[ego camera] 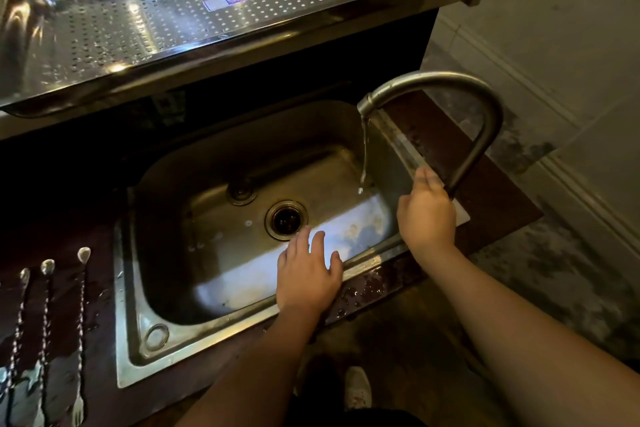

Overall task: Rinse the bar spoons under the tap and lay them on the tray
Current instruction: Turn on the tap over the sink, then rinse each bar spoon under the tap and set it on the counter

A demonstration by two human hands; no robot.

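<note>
Right hand grips the base of the running tap at 3 o'clock, left hand hovers, fingers spread, over the sink, bar spoons lie on the counter at 8 o'clock, tray at 12 o'clock

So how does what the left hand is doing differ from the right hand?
The left hand lies open with fingers spread over the near rim of the sink, holding nothing. The right hand reaches farther, to the base of the tap, its fingers hidden behind it. The left is low at the basin edge; the right is beside the running water. Both are bare, and neither holds a spoon.
</note>
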